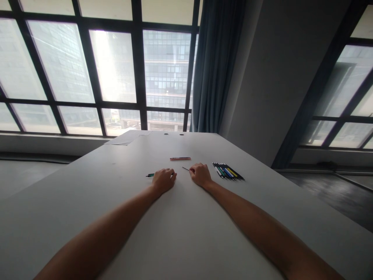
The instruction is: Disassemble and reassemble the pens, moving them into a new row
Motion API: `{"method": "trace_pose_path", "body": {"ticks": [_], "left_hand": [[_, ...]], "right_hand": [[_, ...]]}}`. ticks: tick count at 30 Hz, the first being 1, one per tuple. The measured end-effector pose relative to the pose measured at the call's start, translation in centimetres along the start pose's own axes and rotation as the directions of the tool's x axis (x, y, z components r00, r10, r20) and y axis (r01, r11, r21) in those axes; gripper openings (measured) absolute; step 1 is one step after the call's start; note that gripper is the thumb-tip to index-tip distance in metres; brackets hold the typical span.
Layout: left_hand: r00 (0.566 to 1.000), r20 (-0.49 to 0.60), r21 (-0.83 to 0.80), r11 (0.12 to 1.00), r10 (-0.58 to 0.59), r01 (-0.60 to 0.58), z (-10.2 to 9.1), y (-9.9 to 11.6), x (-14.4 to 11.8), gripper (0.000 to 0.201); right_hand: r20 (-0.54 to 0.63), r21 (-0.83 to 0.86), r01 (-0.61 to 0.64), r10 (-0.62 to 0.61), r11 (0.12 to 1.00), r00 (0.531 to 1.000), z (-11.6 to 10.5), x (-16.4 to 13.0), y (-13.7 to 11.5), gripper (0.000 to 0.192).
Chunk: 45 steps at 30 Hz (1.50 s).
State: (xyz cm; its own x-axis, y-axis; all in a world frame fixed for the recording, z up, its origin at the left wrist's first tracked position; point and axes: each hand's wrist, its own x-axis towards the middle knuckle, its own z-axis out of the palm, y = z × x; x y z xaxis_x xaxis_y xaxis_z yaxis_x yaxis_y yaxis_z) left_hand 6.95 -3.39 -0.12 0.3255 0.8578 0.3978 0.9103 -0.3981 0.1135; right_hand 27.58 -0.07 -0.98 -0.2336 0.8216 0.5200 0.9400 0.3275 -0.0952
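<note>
My right hand (200,174) is closed in a pinch around a thin dark stick, which looks like a pen refill (185,168); its free end points left, just over the white table (180,217). To the left, my left hand (164,181) rests low on the table with curled fingers. From behind that hand a green and black pen (149,175) sticks out to the left. The hand covers the rest of it, so whether the fingers grip it is hidden. Beyond both hands lies a slim pinkish-red object with a dark top edge (180,158), its kind unclear.
A slanted row of several pens (227,171), black, green, blue and yellow, lies right of my right hand. Papers (124,138) lie at the far left edge. Two dark round spots (182,134) mark the table's far end, before a blue curtain (210,77) and windows.
</note>
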Motion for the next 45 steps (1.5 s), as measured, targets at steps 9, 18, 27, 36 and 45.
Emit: {"method": "trace_pose_path", "body": {"ticks": [9, 18, 27, 36, 45], "left_hand": [[0.991, -0.079, -0.023, 0.994, 0.108, -0.110, -0.1, -0.1, 0.1, 0.036], [0.967, -0.048, -0.149, 0.955, 0.251, -0.255, 0.5, -0.7, 0.3, 0.059], [0.974, -0.005, -0.285, 0.934, 0.224, -0.217, 2.7, -1.6, 1.3, 0.053], [0.986, -0.101, -0.159, 0.977, 0.129, -0.144, 1.1, -0.7, 0.5, 0.055], [0.998, -0.032, -0.045, 0.998, -0.051, 0.050, -0.1, 0.1, 0.1, 0.017]], "right_hand": [[-0.044, 0.013, 0.017, -0.017, 1.000, 0.999, 0.0, 0.0, -0.1, 0.014], [0.004, -0.017, 0.049, -0.049, 0.999, 0.999, 0.1, 0.0, 0.0, 0.014], [0.002, 0.008, 0.005, -0.005, 1.000, 1.000, 0.1, 0.0, 0.1, 0.016], [-0.169, 0.150, 0.338, -0.313, 0.929, 0.935, -1.6, -1.1, -1.9, 0.031], [-0.023, 0.234, 0.667, -0.682, 0.707, 0.731, -2.4, -2.8, -5.6, 0.032]]}}
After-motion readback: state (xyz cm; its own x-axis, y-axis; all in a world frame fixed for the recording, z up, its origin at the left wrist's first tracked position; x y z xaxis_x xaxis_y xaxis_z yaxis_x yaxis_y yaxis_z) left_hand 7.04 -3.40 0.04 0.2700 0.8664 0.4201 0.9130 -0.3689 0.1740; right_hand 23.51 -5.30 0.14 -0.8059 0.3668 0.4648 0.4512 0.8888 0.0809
